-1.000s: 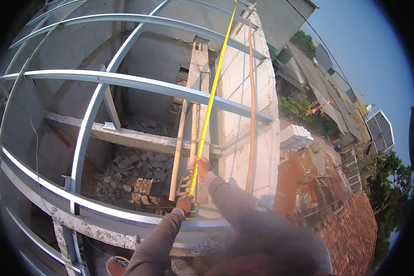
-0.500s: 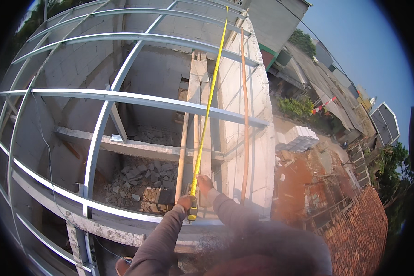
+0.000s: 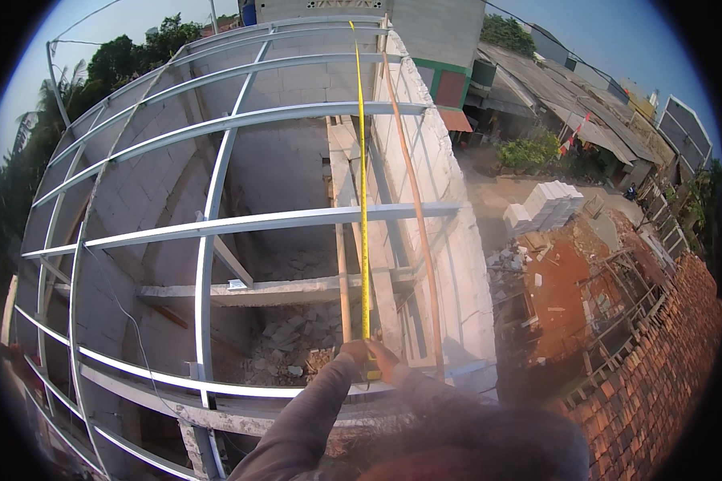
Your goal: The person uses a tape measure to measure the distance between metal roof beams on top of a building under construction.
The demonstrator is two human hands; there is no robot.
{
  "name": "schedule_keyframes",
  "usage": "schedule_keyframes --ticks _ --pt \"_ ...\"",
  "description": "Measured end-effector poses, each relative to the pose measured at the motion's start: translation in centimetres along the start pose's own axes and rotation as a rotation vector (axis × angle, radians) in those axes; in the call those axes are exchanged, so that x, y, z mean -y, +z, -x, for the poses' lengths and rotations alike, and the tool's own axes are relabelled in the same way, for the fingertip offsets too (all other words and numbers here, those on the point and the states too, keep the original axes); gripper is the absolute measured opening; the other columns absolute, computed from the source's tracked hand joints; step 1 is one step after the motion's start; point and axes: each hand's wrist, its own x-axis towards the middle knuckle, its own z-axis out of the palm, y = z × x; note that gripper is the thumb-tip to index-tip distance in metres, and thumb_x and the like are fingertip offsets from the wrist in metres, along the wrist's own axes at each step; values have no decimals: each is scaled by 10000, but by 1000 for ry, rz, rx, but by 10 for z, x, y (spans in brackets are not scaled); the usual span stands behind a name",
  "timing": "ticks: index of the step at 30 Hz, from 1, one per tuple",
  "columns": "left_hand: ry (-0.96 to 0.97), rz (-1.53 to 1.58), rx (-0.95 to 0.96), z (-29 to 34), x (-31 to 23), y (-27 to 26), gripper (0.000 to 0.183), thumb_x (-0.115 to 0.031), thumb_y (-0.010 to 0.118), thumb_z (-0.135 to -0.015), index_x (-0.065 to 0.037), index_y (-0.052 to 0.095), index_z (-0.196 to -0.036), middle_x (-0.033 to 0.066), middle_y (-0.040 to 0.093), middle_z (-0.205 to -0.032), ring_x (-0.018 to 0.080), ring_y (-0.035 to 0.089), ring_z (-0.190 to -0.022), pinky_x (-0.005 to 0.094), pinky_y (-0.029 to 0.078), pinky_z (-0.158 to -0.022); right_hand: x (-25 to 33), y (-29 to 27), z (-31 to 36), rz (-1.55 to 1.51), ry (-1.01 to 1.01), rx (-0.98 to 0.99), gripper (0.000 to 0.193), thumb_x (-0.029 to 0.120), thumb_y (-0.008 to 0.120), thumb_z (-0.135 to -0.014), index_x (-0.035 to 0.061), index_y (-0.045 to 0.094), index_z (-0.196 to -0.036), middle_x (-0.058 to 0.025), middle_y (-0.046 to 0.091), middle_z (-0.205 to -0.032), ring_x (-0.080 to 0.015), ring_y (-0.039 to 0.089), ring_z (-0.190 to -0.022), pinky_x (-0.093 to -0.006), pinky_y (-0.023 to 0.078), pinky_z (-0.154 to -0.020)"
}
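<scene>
Both of my hands meet at a yellow tape measure [image 3: 373,373] near the closest metal bar. My left hand [image 3: 353,351] is closed at the left of its case, and my right hand [image 3: 385,359] is closed at the right, by the mouth where the blade comes out. The fingers partly cover the case. The long yellow blade [image 3: 364,256] runs straight away from me over the metal frame. Its far end lies by the farthest bars. Silvery metal roof bars [image 3: 273,220] cross under the blade.
A pale block wall [image 3: 449,264] runs along the right, with a thin brown pole [image 3: 415,200] beside it. Below the frame are open rooms with rubble [image 3: 285,341] and wooden planks [image 3: 387,309]. Red roof tiles [image 3: 658,345] and stacked white blocks [image 3: 544,207] lie outside the wall.
The view has tilted up and swung left. The blade, slanted before, now runs nearly upright in view. My right hand has come down from the blade to beside my left, at the case.
</scene>
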Motion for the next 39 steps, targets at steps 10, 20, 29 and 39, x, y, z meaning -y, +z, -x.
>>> schedule_keyframes --ticks 10,20,29,39 --pt "27 994 -199 -37 10 2 284 -355 531 -1003 -121 668 -1089 27 689 -930 210 645 -807 373 512 -708 29 -35 45 -6 108 -29 411 387 615 -906 113 632 -1212 -41 618 -1072 -183 576 -937 -374 471 -802" --pt "-242 1516 70 -8 -117 -58 224 -216 616 -969 -72 602 -1140 95 695 -991 234 685 -855 417 586 -712 22 -89 91 -3 21 18 385 380 635 -919 98 600 -1180 -38 608 -992 -146 590 -872 -321 499 -688" --pt "-185 1686 -51 17 -170 -44 133 -113 542 -983 -32 532 -1087 134 677 -972 270 689 -819 432 596 -732 3 -122 143 -57 9 116 311 364 611 -951 110 575 -1126 -6 582 -931 -108 586 -799 -272 478 -649" --pt "-188 1593 -26 38 -195 -53 162 -112 568 -971 -21 547 -1104 147 698 -1039 272 707 -885 426 605 -782 10 -120 208 155 -82 26 397 347 542 -988 49 569 -1249 -43 568 -1054 -131 534 -1009 -273 426 -860"
